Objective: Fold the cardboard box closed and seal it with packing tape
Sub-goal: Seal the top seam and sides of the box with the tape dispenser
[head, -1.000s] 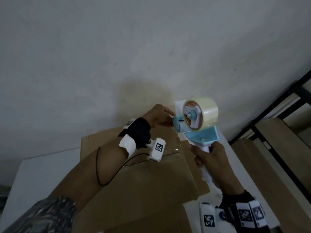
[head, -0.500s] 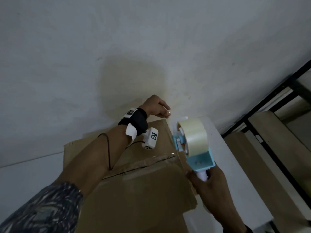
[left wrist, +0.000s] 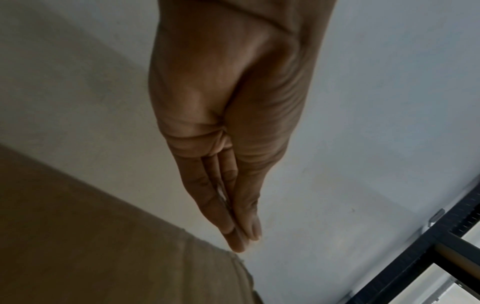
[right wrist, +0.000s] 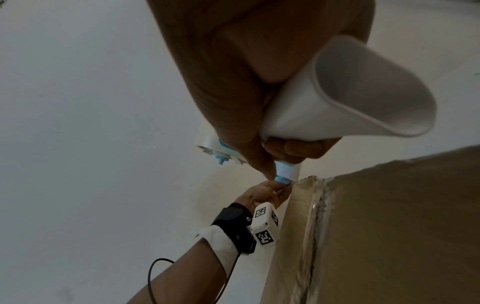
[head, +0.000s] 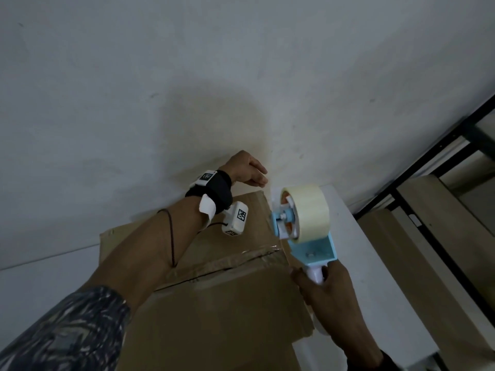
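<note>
On the white worktop (head: 356,253), close against the wall (head: 241,76), lies the box (head: 214,303) with its flaps folded shut; the seam (head: 227,266) between them runs from the near left toward the worktop's far right edge, and clear tape glints along it. At the seam's right end, by the box's right edge, the dispenser (head: 308,236) is held with its white handle pointing down toward the person and its roll (head: 308,212) uppermost; the roll's axle lies roughly level, pointing left across the box.

Right hand (head: 329,295): fingers and thumb wrapped fully round the handle, whose flared white butt (right wrist: 363,92) sticks out below the palm in the right wrist view.

Left hand (head: 246,170): raised above the box's far right corner, near the wall. Its fingers (left wrist: 221,205) are straight and pressed together, thumb alongside them, holding nothing that I can see. A black cable (head: 171,236) loops along the left forearm.
</note>
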